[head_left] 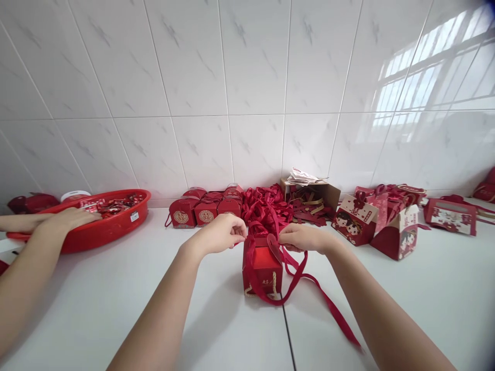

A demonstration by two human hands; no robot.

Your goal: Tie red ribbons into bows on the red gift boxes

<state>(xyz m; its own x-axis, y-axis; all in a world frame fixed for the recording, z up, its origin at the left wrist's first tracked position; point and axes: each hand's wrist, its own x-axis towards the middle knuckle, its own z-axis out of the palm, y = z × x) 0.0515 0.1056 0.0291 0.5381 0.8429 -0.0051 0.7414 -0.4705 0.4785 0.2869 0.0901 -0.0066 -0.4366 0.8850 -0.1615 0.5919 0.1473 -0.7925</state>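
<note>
A small red gift box [262, 268] stands upright on the white table in front of me, with a cord handle hanging at its lower front. Over its top and front loops a long dark-red ribbon [290, 296], whose tail trails down to the right across the table. At the box's upper left, my left hand [228, 232] pinches a bit of the ribbon. My right hand [303, 238] is closed on the ribbon at the upper right of the box. Its fingertips are partly hidden.
Behind the box lies a heap of red ribbons [263, 206], beside several finished red boxes [209, 208]. An open carton [328, 198] holds flat strips. Printed boxes [353, 219] stand at right. Another person's hands [71, 219] reach into a red basin [116, 229] of wrapped sweets at left.
</note>
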